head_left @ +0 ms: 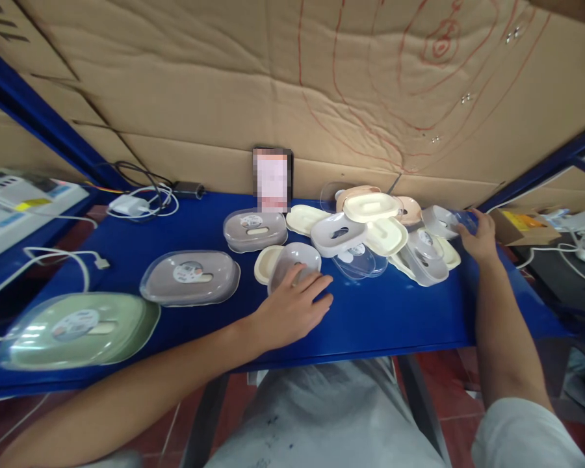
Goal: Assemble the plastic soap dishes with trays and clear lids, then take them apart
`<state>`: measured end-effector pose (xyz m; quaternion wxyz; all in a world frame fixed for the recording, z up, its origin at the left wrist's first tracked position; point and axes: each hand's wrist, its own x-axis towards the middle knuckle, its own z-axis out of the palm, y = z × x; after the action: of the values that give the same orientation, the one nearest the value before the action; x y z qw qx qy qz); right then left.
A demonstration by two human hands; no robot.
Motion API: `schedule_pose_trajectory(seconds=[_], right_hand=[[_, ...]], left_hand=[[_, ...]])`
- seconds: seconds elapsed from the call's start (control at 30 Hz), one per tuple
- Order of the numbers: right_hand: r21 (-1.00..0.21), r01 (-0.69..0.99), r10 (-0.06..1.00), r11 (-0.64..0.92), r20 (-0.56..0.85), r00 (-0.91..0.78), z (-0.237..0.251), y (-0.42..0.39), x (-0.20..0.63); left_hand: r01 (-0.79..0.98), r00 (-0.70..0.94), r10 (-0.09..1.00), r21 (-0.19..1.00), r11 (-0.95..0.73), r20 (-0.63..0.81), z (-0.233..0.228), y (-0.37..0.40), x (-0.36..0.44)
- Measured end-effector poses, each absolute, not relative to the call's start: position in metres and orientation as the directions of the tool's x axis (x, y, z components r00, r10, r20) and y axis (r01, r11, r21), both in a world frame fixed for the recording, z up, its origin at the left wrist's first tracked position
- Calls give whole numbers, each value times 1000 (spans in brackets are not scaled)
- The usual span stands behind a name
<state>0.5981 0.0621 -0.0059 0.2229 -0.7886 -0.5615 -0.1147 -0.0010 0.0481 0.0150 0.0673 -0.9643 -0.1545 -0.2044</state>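
Observation:
My left hand (292,305) lies palm down over the near side of a grey oval soap box base (302,255), with fingertips touching its inside and the fingers apart. That base overlaps a cream oval tray (264,265). At the right end of the pile, my right hand (480,237) grips a clear plastic lid (465,221), thumb on the near side. Beside that lid stands a grey base (439,222). Between my hands are a grey base with a slot (338,235), cream trays (372,207), clear lids (358,261) and peach parts (409,210), piled loosely.
Lidded soap boxes stand on the left: a green one (82,328) and two grey ones (190,278). A phone-like screen (273,181) leans on the cardboard wall (214,84). White cables (80,253) and a charger (129,205) lie at the far left of the blue table (370,325).

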Motion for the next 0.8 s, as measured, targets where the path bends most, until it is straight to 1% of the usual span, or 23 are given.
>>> schedule_pose_trajectory(seconds=[0.1,0.23,0.3,0.37,0.63,0.8], right_hand=[[-256,932,853,-258,392,344,1,57,588],[-287,936,927,-206,248,280,15,47,576],[-289,936,948,-199,186,258,20,45,571],[-278,939,952,-204,166,256,21,45,566],[-171,936,885,-308,310,348,5,62,546],[-148,937,863,-316,365,349,5,68,541]], left_hand=[[314,878,256,-83,-946,405,14,49,-2],[303,887,248,-85,-949,390,11,50,-3],[299,888,249,-75,-951,387,9,50,-3],[298,888,248,-73,-952,388,8,51,-3],[310,890,264,-67,-948,371,11,51,-2],[305,891,256,-76,-949,376,12,50,-2]])
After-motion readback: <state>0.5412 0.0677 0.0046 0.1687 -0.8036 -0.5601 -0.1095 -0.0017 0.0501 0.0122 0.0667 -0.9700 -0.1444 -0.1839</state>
